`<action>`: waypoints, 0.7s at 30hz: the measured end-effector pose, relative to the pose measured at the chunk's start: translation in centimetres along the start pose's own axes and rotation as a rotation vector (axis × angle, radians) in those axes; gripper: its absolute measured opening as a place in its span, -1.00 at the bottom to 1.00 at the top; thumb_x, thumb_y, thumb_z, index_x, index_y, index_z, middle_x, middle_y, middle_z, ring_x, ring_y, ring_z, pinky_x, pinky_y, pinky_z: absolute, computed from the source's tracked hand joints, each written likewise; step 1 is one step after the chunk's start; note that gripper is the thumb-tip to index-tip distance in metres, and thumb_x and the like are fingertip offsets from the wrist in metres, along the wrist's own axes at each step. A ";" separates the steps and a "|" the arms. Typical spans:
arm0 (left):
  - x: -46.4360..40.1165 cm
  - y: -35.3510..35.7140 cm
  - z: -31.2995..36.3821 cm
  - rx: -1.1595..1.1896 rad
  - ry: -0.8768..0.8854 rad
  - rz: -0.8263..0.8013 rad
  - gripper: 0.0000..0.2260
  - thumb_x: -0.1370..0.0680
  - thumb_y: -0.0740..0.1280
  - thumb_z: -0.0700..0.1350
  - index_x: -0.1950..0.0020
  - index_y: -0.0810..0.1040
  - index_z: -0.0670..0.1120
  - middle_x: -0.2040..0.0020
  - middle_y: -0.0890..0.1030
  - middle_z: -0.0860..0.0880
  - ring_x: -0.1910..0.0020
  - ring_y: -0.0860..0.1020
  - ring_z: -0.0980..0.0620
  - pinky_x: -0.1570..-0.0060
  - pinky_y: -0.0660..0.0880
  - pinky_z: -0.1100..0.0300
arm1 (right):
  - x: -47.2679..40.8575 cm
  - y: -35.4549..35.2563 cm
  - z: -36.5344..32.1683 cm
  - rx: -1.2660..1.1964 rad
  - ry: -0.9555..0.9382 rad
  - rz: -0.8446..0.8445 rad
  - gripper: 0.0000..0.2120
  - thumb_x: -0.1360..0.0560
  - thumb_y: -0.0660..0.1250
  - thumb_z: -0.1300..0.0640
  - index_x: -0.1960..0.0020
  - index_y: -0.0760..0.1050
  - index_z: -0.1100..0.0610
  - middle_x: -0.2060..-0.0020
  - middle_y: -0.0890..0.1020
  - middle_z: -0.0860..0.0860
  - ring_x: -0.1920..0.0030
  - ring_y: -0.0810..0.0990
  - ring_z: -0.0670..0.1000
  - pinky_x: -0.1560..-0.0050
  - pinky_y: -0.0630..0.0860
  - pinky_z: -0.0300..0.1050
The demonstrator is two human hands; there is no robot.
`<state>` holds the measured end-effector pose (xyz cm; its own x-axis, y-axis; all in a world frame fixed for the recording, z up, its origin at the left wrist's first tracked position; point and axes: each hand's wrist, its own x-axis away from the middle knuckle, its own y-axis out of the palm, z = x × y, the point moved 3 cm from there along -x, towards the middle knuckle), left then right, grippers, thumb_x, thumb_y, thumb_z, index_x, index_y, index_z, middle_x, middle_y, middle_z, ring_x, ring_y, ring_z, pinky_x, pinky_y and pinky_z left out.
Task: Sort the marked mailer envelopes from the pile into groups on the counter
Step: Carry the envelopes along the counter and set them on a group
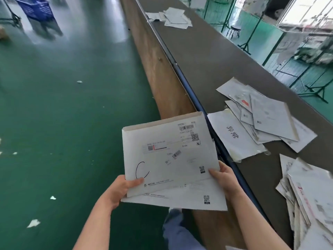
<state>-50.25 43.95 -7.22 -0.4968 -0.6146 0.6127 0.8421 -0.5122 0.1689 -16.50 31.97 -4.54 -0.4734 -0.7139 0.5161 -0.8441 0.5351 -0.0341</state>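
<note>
I hold a small stack of white mailer envelopes out over the floor, left of the counter. The top envelope (169, 152) bears a handwritten "C" and several labels; a second envelope (180, 199) shows beneath it. My left hand (120, 188) grips the stack's lower left corner, thumb on top. My right hand (225, 179) grips the lower right edge. A pile of envelopes (310, 201) lies on the counter at the right. One group (261, 116) lies in the middle of the counter, beside a sheet with two handwritten characters (232, 132). Another group (173, 17) lies far off.
The long dark counter (207, 56) runs from lower right to the top, with a metal front rail and brown wooden side. Green floor with paper scraps spreads left. A blue basket (36, 8) stands far left. Green metal stands and a stool are beyond the counter.
</note>
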 end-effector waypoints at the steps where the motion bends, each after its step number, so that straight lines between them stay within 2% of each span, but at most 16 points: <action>1: -1.6 -0.4 0.9 0.000 0.001 0.016 -0.43 -0.27 0.62 0.03 -0.20 0.66 -0.19 -0.10 0.73 -0.17 -0.09 0.71 -0.19 -0.16 0.60 -0.12 | -1.8 0.6 -0.8 -0.006 -0.002 0.001 -0.77 -0.61 0.28 0.41 -0.21 0.55 0.23 -0.04 0.73 0.24 -0.02 0.72 0.34 -0.10 0.62 0.36; 3: -5.1 -1.7 3.1 0.011 0.016 0.053 -0.49 -0.33 0.63 0.00 -0.20 0.66 -0.19 -0.10 0.74 -0.16 -0.08 0.71 -0.17 -0.13 0.61 -0.07 | -5.7 2.2 -2.4 -0.026 -0.013 0.001 -0.78 -0.60 0.28 0.42 -0.17 0.56 0.21 0.00 0.74 0.22 0.03 0.73 0.30 -0.02 0.67 0.28; 6: -11.8 -4.0 7.9 0.017 0.043 0.155 -0.73 -0.54 0.48 -0.18 -0.22 0.65 -0.21 -0.11 0.73 -0.16 -0.11 0.70 -0.20 -0.19 0.59 -0.10 | -12.7 5.0 -5.2 -0.021 -0.032 -0.007 -0.77 -0.59 0.27 0.43 -0.17 0.56 0.22 0.01 0.74 0.21 0.07 0.74 0.27 0.06 0.71 0.21; 9: -17.9 -6.6 14.0 -0.032 0.058 0.240 -0.75 -0.53 0.50 -0.20 -0.20 0.68 -0.16 -0.11 0.74 -0.12 -0.11 0.71 -0.15 -0.27 0.55 -0.18 | -20.5 8.1 -9.1 0.007 -0.037 -0.011 -0.82 -0.60 0.33 0.36 -0.16 0.58 0.20 0.03 0.75 0.17 0.07 0.75 0.22 0.09 0.70 0.15; 11: -20.6 -8.2 18.4 -0.066 0.076 0.290 -0.84 -0.57 0.47 -0.23 -0.13 0.70 -0.10 -0.06 0.75 -0.06 -0.07 0.72 -0.08 -0.24 0.58 -0.13 | -24.9 10.6 -12.5 0.042 -0.050 -0.007 -0.90 -0.61 0.38 0.22 -0.12 0.61 0.16 0.09 0.77 0.08 0.12 0.76 0.14 0.14 0.71 0.08; 13: -23.1 -10.2 23.0 -0.081 0.110 0.354 -0.85 -0.58 0.44 -0.24 -0.07 0.70 -0.02 -0.03 0.76 0.03 -0.05 0.72 0.02 -0.19 0.60 -0.01 | -29.4 14.0 -16.4 0.110 -0.082 -0.008 -0.90 -0.60 0.42 0.11 -0.09 0.63 0.11 0.13 0.77 0.01 0.15 0.76 0.07 0.10 0.70 0.09; 15: -25.4 -12.8 26.7 -0.074 0.133 0.432 -0.84 -0.58 0.44 -0.24 -0.05 0.71 0.02 -0.02 0.76 0.07 -0.06 0.71 0.07 -0.16 0.58 0.07 | -33.8 17.8 -20.2 0.184 -0.124 -0.021 -0.95 -0.57 0.45 0.09 -0.02 0.64 0.04 0.16 0.76 -0.05 0.16 0.75 0.03 0.05 0.70 0.12; 17: -27.0 -15.6 29.1 -0.026 0.163 0.499 -0.85 -0.58 0.45 -0.22 -0.07 0.71 0.00 -0.03 0.75 0.07 -0.08 0.70 0.07 -0.14 0.56 0.11 | -37.1 21.6 -23.2 0.223 -0.153 -0.062 -0.97 -0.57 0.45 0.08 0.00 0.64 0.01 0.17 0.76 -0.08 0.18 0.75 0.01 0.09 0.70 0.09; 21: -31.7 -22.0 33.1 0.109 0.191 0.633 -0.86 -0.55 0.48 -0.21 -0.09 0.71 -0.06 -0.02 0.76 0.04 -0.07 0.71 0.06 -0.04 0.57 0.18 | -44.6 29.6 -28.5 0.281 -0.220 -0.081 -0.93 -0.57 0.44 0.09 0.08 0.62 0.05 0.22 0.74 -0.10 0.24 0.70 -0.04 0.14 0.65 0.02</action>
<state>-46.07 94.52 -4.84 0.0802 -0.8769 0.4739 0.9947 0.0394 -0.0953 -13.17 92.51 -4.21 -0.4190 -0.8455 0.3309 -0.9029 0.3497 -0.2498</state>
